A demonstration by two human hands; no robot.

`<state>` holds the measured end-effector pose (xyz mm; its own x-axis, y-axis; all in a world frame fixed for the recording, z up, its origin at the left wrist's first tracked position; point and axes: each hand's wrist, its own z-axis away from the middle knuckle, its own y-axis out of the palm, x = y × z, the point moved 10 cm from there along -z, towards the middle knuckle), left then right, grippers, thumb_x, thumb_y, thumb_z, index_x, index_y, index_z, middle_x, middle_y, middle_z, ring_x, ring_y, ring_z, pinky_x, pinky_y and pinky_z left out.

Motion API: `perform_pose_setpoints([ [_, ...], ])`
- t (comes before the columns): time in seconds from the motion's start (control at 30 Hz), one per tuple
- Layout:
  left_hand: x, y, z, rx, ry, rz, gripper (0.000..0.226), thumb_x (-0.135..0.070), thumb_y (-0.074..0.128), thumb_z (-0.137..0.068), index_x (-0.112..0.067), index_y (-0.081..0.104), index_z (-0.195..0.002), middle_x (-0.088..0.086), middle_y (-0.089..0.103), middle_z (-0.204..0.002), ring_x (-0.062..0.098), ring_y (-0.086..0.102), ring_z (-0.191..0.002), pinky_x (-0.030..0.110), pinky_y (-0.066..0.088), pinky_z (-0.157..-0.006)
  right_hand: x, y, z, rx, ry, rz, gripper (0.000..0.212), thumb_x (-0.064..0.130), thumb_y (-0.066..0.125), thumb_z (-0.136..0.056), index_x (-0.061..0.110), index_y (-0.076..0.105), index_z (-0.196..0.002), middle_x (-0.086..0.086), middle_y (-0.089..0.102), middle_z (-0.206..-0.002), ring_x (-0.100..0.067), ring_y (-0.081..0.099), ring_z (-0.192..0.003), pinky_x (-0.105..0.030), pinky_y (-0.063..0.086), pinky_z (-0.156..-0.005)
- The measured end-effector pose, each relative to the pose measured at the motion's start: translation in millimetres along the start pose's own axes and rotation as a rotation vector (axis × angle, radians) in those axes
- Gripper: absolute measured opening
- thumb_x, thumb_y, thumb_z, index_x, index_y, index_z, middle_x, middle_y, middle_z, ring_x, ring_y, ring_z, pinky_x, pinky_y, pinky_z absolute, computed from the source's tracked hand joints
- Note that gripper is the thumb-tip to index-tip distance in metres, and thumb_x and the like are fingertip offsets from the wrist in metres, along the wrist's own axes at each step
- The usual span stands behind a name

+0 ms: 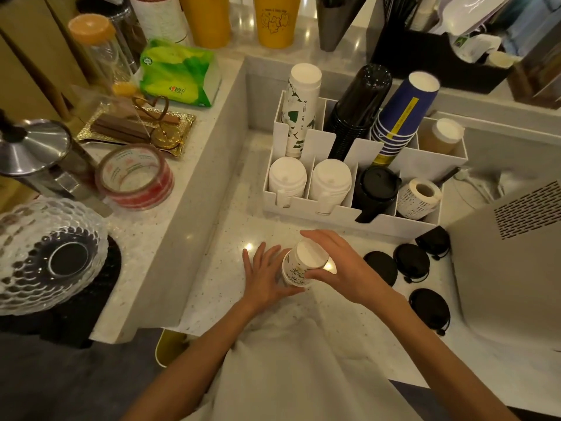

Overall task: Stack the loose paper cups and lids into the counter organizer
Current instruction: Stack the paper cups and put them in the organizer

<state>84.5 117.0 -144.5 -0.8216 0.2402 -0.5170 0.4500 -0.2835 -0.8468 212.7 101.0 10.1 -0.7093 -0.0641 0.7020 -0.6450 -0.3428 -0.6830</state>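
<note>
An upside-down white paper cup with green print stands on the counter in front of the white organizer. My right hand grips the cup from above and the right. On the cup's left side, my left hand holds its lower part. The organizer's back row holds a matching white cup stack, a black cup stack and a blue cup stack. White lids and black lids fill its front slots. Several loose black lids lie on the counter to the right.
A grey machine stands at the right edge. A label roll sits in the organizer's front right slot. On the raised ledge at left are a tape roll, a glass bowl, a green tissue pack and a gold tray.
</note>
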Motion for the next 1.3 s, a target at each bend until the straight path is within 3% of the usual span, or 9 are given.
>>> perform_pose_setpoints([
  [0.2,-1.0,1.5,-3.8,0.012,-0.007,-0.019,0.104,-0.091,0.046,-0.06,-0.034,0.029,-0.145,-0.005,0.031,-0.156,0.022,0.003,-0.149,0.059,-0.019,-0.114,-7.6,3.2,0.0,-0.02,0.044,-0.093,0.087,0.039,0.073,-0.081,0.052,0.015,-0.145,0.017,0.03,-0.152,-0.008,0.03,-0.137,-0.039,0.032,-0.114],
  [0.3,2.9,1.4,-1.1,0.018,-0.021,-0.035,0.104,-0.09,0.048,-0.06,-0.035,0.027,-0.146,-0.005,0.029,-0.156,0.022,0.002,-0.149,0.058,-0.019,-0.113,-15.1,15.7,1.4,-0.035,0.079,-0.207,0.1,0.038,0.078,-0.076,0.063,0.005,-0.14,0.032,0.029,-0.145,0.0,0.03,-0.134,-0.028,0.028,-0.111],
  [0.4,2.3,2.6,-0.3,0.022,-0.018,-0.037,0.103,-0.089,0.047,-0.062,-0.034,0.026,-0.146,-0.005,0.029,-0.156,0.022,0.002,-0.15,0.06,-0.017,-0.114,-37.0,32.8,1.4,-0.088,0.132,-0.299,0.098,0.033,0.08,-0.075,0.066,0.01,-0.134,0.052,0.024,-0.132,0.021,0.029,-0.126,-0.01,0.027,-0.104],
  [0.47,0.7,0.1,0.7,0.002,0.0,-0.014,0.101,-0.089,0.043,-0.064,-0.034,0.025,-0.146,-0.004,0.03,-0.156,0.023,0.002,-0.15,0.06,-0.016,-0.114,-50.3,47.5,2.0,-0.111,0.177,-0.355,0.093,0.034,0.081,-0.072,0.067,0.016,-0.129,0.05,0.029,-0.129,0.024,0.031,-0.123,-0.005,0.03,-0.097],
  [0.67,0.0,-1.0,1.1,0.004,0.033,0.009,0.096,-0.082,0.046,-0.07,-0.032,0.022,-0.148,-0.003,0.027,-0.157,0.022,-0.003,-0.15,0.058,-0.02,-0.114,-75.2,78.5,-3.0,-0.135,0.249,-0.446,0.096,0.043,0.084,-0.064,0.062,0.018,-0.131,0.015,0.039,-0.142,0.015,0.036,-0.127,-0.012,0.039,-0.099],
  [0.93,0.9,-3.0,2.5,0.001,0.05,0.049,0.094,-0.08,0.042,-0.072,-0.031,0.02,-0.149,-0.003,0.026,-0.157,0.022,-0.001,-0.15,0.059,-0.019,-0.114,-80.2,79.4,-2.6,-0.276,0.236,-0.506,0.09,0.058,0.081,-0.062,0.059,0.023,-0.132,0.037,0.034,-0.132,0.016,0.036,-0.125,-0.009,0.042,-0.093],
  [1.1,4.6,0.5,0.0,0.071,0.028,0.097,0.097,-0.084,0.047,-0.067,-0.039,0.014,-0.147,-0.008,0.02,-0.159,0.015,-0.008,-0.149,0.055,-0.021,-0.114,-78.9,74.2,-3.1,-0.256,0.211,-0.572,0.091,0.047,0.084,-0.064,0.046,0.029,-0.137,0.025,0.041,-0.136,0.009,0.041,-0.126,-0.02,0.046,-0.097],
  [1.2,20.2,-10.7,-0.6,0.068,-0.088,0.313,0.102,-0.085,0.058,-0.061,-0.05,0.011,-0.143,-0.014,0.02,-0.156,0.005,0.005,-0.144,0.043,-0.005,-0.119,-81.9,60.1,1.9,-0.292,0.233,-0.675,0.09,0.042,0.086,-0.065,0.044,0.032,-0.136,0.021,0.048,-0.134,0.007,0.049,-0.122,-0.014,0.05,-0.088],
  [1.3,36.6,-31.8,-7.6,-0.033,-0.217,0.61,0.088,-0.076,0.061,-0.07,-0.051,0.017,-0.142,-0.012,0.023,-0.155,0.01,0.03,-0.136,0.04,0.024,-0.114,-85.0,43.7,3.8,-0.308,0.294,-0.828,0.089,0.042,0.085,-0.063,0.033,0.035,-0.136,0.007,0.057,-0.133,-0.013,0.058,-0.12,-0.034,0.057,-0.089],
])
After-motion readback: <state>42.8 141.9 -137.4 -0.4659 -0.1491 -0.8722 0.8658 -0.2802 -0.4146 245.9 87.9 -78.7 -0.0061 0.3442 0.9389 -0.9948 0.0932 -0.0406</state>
